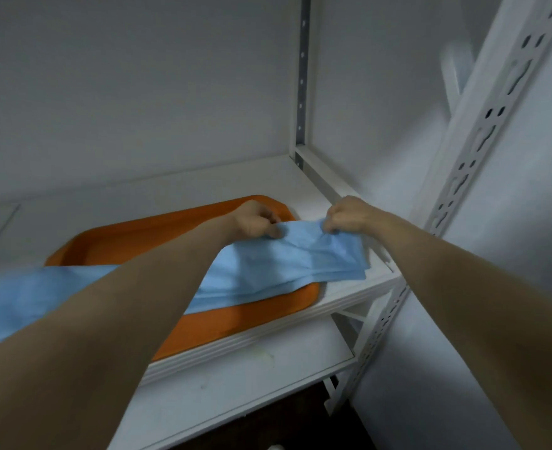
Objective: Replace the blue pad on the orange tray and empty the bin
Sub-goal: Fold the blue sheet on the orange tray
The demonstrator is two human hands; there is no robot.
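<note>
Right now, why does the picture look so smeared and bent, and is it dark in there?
Head view: dim, flat grey light, no glare; motion blur smears the pad at lower left and the post on the right; the wide lens bends the shelf edge; the left hand and right hand, pinching the pad, look fairly sharp.

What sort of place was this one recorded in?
Probably a storeroom or utility corner, though little shows. Slotted white shelving stands against a plain grey wall. An orange tray lies on one shelf, where the left hand and right hand pinch a blue pad.
</note>
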